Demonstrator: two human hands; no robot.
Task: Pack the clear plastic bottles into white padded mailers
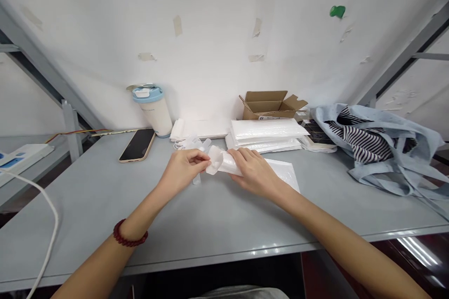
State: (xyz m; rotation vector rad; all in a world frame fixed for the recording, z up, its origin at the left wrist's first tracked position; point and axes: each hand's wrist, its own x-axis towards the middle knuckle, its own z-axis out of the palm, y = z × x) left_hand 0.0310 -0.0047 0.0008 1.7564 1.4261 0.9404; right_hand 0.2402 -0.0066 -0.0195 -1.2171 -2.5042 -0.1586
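Near the middle of the grey table, my right hand (254,171) is wrapped over a white padded envelope (286,172), which lies at a slant below it. The envelope's left end is bunched and flared open into a pale flap (214,160). My left hand (184,170) pinches the edge of that flap between thumb and fingertips. Behind and just beside my left hand lie some clear plastic pieces (196,178), partly hidden by the fingers. A dark red bead bracelet is round my left wrist.
A phone (138,145) and a blue-lidded cup (154,111) stand left. Behind my hands are white papers (201,128), stacked padded envelopes (268,131) and an open cardboard box (268,105). A blue cloth bag (403,145) lies right; a white cable (54,224) hangs left.
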